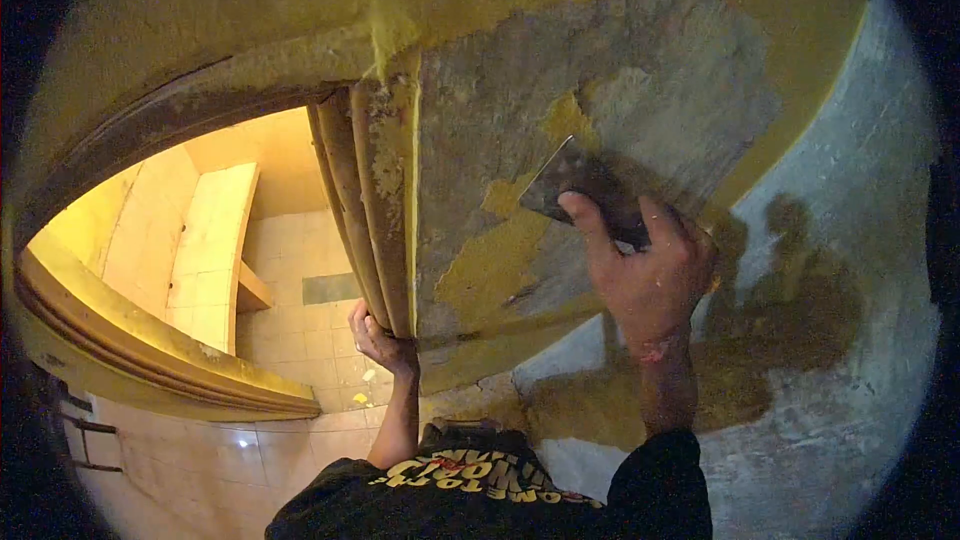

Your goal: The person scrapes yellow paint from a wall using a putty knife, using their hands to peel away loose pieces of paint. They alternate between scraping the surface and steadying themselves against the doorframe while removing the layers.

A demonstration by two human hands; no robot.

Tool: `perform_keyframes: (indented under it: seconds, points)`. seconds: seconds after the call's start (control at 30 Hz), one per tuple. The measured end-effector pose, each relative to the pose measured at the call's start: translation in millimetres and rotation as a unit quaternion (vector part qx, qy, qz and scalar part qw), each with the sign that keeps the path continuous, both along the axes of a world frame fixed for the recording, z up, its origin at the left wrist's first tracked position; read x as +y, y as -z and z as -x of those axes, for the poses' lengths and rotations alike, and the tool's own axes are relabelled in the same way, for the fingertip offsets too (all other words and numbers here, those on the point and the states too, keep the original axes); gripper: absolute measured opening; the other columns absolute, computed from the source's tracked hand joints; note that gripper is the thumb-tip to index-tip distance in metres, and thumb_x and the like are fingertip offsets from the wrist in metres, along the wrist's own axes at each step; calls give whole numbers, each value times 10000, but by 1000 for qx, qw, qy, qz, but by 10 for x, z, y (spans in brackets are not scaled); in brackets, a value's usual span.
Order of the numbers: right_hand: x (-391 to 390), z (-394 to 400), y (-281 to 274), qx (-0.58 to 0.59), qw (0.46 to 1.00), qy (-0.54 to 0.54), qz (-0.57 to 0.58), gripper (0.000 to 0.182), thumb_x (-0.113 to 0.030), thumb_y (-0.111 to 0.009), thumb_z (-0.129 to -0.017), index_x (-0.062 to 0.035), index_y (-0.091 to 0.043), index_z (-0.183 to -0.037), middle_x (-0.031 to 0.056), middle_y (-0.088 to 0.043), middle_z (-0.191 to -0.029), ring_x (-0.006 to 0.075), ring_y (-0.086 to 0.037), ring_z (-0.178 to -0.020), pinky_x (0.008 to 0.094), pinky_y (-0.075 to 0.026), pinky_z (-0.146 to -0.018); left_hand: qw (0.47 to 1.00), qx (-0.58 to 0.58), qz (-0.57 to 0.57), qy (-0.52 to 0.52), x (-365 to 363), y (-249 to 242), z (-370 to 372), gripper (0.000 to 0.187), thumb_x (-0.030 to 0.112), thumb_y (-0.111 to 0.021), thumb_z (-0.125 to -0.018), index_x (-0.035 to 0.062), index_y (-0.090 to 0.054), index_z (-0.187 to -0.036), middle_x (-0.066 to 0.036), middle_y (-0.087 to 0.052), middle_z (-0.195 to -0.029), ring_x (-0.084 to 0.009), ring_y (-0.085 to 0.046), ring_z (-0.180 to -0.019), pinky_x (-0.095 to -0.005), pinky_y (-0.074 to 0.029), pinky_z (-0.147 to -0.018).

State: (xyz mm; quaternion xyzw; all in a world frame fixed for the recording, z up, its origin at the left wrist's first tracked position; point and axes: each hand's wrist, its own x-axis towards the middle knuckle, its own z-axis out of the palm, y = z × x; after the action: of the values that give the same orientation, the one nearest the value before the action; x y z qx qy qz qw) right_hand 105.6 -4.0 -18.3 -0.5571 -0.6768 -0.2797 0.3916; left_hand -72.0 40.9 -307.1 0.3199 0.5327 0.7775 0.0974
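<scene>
My right hand (pixel 655 265) grips a dark, flat scraper (pixel 580 185), its thin metal edge up against the wall. Around the blade, patches of yellow paint (pixel 495 260) remain on bare grey plaster (pixel 480 110). Lower left, my left hand (pixel 380 340) is wrapped round the edge of the brown door frame (pixel 365 200), fingers curled on its doorway side. The scraper's handle side is partly hidden by my right fingers.
Left of the frame, a doorway opens onto a lit room with a tiled floor (pixel 285 250) and a tiled ledge (pixel 215 230). Yellow flakes (pixel 362 399) lie on the floor near the threshold. A whitish wall (pixel 820 380) with shadows curves away at right.
</scene>
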Motion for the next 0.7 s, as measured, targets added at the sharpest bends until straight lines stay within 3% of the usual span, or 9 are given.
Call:
perform_keyframes:
  seconds: [0.27, 0.37, 0.43, 0.47, 0.53, 0.7]
  points:
    - [-26, -167, 174, -45, 999, 5, -24, 373, -375, -776, -661, -61, -573, -657, 69, -568, -554, 246, -571, -487, 349, -428, -445, 1000, 16, 8, -6, -27, 30, 13, 442, 311, -343, -890, -72, -563, -903, -185, -561, -918, -291, -534, -862, -388, -403, -812]
    - [-58, -189, 137, -42, 999, -19, -23, 306, -295, -731, -736, -40, -567, -693, 91, -575, -614, 263, -576, -537, 347, -436, -479, 1000, 6, -3, 6, -18, 44, 12, 452, 322, -340, -898, -71, -565, -910, -184, -556, -917, -290, -528, -862, -388, -400, -807]
    - [-118, -182, 27, 64, 993, -98, -31, 207, -190, -665, -801, -4, -575, -788, 131, -603, -729, 293, -595, -626, 345, -456, -540, 1000, 16, 6, -5, -25, 50, 1, 454, 325, -341, -901, -70, -565, -912, -181, -554, -918, -286, -526, -864, -386, -398, -804]
    - [-81, -174, -11, 63, 993, -98, -32, 207, -190, -665, -801, -4, -575, -788, 131, -603, -729, 293, -595, -626, 345, -456, -540, 999, 24, 13, -16, -20, 49, -4, 456, 329, -342, -904, -68, -564, -915, -179, -553, -919, -283, -523, -865, -384, -397, -802]
    - [56, -144, -104, 38, 975, -161, -149, 126, -151, -637, -809, -50, -564, -784, 95, -558, -685, 281, -555, -531, 370, -431, -454, 999, 34, 13, -8, -40, 37, 4, 453, 328, -341, -904, -68, -562, -916, -179, -554, -916, -283, -525, -861, -383, -398, -800]
    - [119, -98, -120, 18, 974, -182, -136, 68, -94, -607, -813, -43, -564, -830, 89, -551, -676, 285, -557, -535, 366, -432, -453, 999, 38, 10, -1, -38, 15, 11, 460, 336, -340, -904, -67, -560, -918, -182, -558, -905, -290, -532, -845, -386, -402, -795]
